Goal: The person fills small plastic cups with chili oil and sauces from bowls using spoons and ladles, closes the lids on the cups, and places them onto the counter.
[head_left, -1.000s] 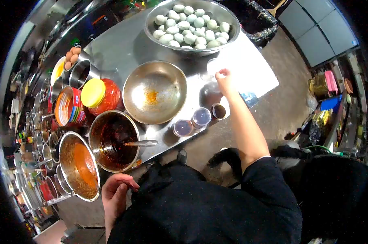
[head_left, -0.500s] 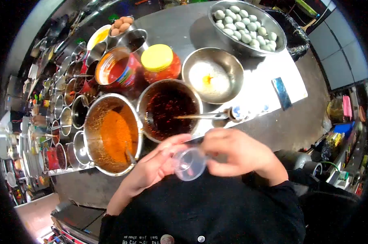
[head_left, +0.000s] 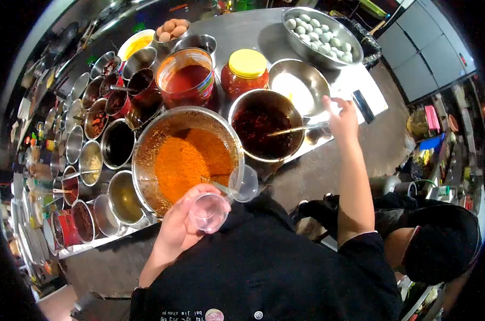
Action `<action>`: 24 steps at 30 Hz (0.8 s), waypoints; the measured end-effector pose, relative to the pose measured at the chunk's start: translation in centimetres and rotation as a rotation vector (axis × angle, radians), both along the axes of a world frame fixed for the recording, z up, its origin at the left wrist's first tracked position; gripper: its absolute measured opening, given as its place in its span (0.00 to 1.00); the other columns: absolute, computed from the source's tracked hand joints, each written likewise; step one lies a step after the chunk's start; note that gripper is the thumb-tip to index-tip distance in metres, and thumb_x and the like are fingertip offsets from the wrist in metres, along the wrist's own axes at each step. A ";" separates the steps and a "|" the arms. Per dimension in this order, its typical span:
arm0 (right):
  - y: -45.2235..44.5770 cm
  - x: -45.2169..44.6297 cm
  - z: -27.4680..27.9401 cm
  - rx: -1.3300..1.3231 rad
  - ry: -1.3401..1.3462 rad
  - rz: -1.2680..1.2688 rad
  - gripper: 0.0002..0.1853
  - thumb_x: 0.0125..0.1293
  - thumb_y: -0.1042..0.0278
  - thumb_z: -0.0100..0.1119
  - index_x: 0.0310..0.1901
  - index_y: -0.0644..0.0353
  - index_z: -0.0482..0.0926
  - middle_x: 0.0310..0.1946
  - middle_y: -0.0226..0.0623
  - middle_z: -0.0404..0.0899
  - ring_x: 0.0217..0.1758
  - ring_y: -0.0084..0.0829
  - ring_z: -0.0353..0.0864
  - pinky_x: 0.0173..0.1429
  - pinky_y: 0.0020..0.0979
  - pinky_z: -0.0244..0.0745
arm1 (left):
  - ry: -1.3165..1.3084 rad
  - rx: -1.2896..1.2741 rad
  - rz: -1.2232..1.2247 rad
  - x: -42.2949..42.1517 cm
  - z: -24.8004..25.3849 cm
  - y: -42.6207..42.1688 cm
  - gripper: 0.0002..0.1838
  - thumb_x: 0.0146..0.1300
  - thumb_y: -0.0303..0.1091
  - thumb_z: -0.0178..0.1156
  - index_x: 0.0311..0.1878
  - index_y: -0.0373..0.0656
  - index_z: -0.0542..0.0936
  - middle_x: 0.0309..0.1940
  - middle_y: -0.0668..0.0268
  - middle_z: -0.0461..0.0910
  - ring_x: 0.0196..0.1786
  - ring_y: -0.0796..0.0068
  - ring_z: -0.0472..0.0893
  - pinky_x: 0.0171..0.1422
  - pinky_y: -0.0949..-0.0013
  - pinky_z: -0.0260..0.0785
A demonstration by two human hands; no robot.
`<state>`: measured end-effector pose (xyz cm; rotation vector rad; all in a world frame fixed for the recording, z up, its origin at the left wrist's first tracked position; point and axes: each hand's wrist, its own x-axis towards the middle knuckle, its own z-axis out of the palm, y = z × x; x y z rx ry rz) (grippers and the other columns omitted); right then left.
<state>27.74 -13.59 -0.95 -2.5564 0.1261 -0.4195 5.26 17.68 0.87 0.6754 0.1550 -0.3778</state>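
Gripping clear, round plastic cup — left hand | right hand near shiny metal bowl — grip unclear

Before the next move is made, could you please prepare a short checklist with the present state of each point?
1. Clear plastic cup held in the left hand: ok.
2. Right hand has a grip on the long-handled spoon: cannot tell; it is near the handle's end.
3. Spoon's lower end rests in the dark red sauce: ok.
4. Bowl of orange seasoning uncovered: ok.
5. Yellow lid on the jar of red contents: ok.
6. Phone well away from the edge of the table: not ok; it lies close to it.
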 end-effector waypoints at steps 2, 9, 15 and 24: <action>0.4 -0.5 -1.0 0.234 0.109 -0.032 0.18 0.56 0.56 0.64 0.36 0.65 0.82 0.23 0.36 0.78 0.27 0.26 0.75 0.35 0.29 0.69 | 0.012 -0.018 0.032 -1.0 -0.2 1.4 0.29 0.64 0.55 0.49 0.55 0.36 0.67 0.43 0.51 0.76 0.32 0.73 0.73 0.33 0.74 0.65; 2.8 -1.3 -4.9 1.139 0.032 0.032 0.10 0.59 0.69 0.60 0.39 0.65 0.79 0.26 0.27 0.74 0.21 0.15 0.66 0.24 0.20 0.59 | 0.101 -0.035 0.228 -0.8 0.2 2.8 0.27 0.68 0.55 0.41 0.54 0.39 0.67 0.40 0.54 0.73 0.22 0.73 0.67 0.26 0.75 0.58; 7.1 -3.4 -3.8 0.354 0.074 0.391 0.15 0.67 0.61 0.52 0.36 0.67 0.79 0.24 0.34 0.79 0.26 0.23 0.75 0.31 0.26 0.69 | 0.053 -0.075 0.246 -0.3 0.6 2.3 0.27 0.68 0.55 0.42 0.53 0.39 0.67 0.40 0.54 0.73 0.22 0.74 0.67 0.26 0.75 0.58; 6.8 -7.0 0.7 0.355 -0.068 0.732 0.06 0.56 0.79 0.61 0.37 0.65 0.80 0.23 0.41 0.77 0.23 0.34 0.77 0.27 0.28 0.71 | 0.138 -0.037 0.339 -1.1 0.4 2.6 0.27 0.67 0.56 0.43 0.53 0.40 0.68 0.40 0.54 0.72 0.23 0.74 0.65 0.26 0.75 0.58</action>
